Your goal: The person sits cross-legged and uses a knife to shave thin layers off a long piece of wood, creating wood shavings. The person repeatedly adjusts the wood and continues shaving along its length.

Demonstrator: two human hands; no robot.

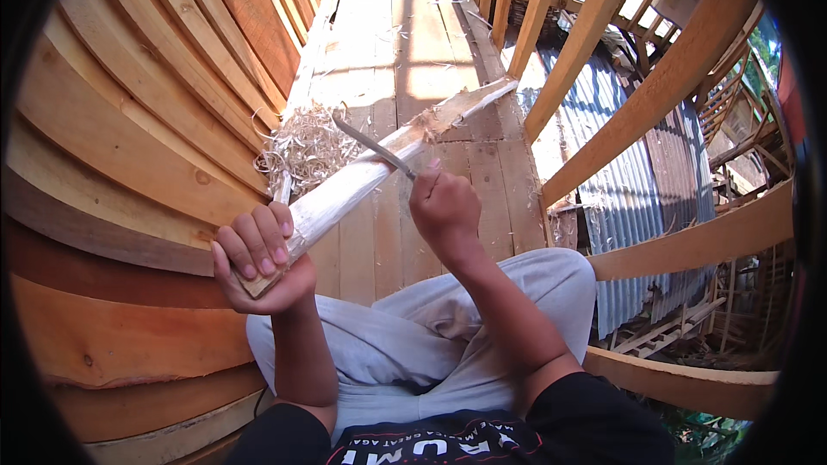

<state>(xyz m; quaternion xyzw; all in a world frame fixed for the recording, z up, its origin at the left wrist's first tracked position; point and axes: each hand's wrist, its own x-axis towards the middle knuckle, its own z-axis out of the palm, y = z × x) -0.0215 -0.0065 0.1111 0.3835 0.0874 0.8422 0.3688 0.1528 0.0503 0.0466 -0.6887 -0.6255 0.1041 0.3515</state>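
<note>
Gripping the pale wooden stick [362, 174] near its butt, the left hand [256, 254] steadies it. The right hand [444, 207], closed on the knife [372, 145], should probably keep shallow strokes running away from the left fingers.

Wood piece [362, 181]: we see a long, pale piece, partly stripped, its far end rough and splintered. It slants from lower left to upper right above the plank floor.
Knife [372, 146]: we see a thin dark blade, laid across the wood near its middle.

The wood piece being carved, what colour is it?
Pale cream wood piece, browner at its splintered far end; head view.
</note>
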